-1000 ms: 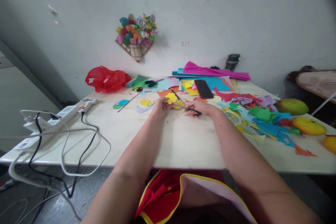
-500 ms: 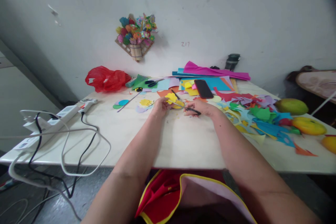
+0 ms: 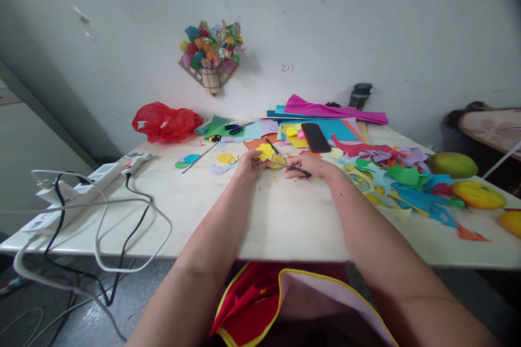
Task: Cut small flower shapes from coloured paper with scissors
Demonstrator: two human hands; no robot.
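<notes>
My left hand (image 3: 248, 165) pinches a yellow paper piece (image 3: 266, 152) just above the white table (image 3: 285, 217). Closed around the black handles of a pair of scissors (image 3: 285, 162), my right hand (image 3: 313, 167) points the blades left into the yellow paper. The two hands sit close together at the middle of the table, a little beyond its centre. A small yellow paper flower (image 3: 226, 159) lies on the table just left of my left hand.
Coloured paper scraps (image 3: 407, 179) cover the right side, with mangoes (image 3: 453, 164) beyond. A black phone (image 3: 315, 137) lies on stacked paper sheets at the back. A second pair of scissors (image 3: 236, 128), a red plastic bag (image 3: 165, 122) and a power strip with cables (image 3: 77, 190) are on the left.
</notes>
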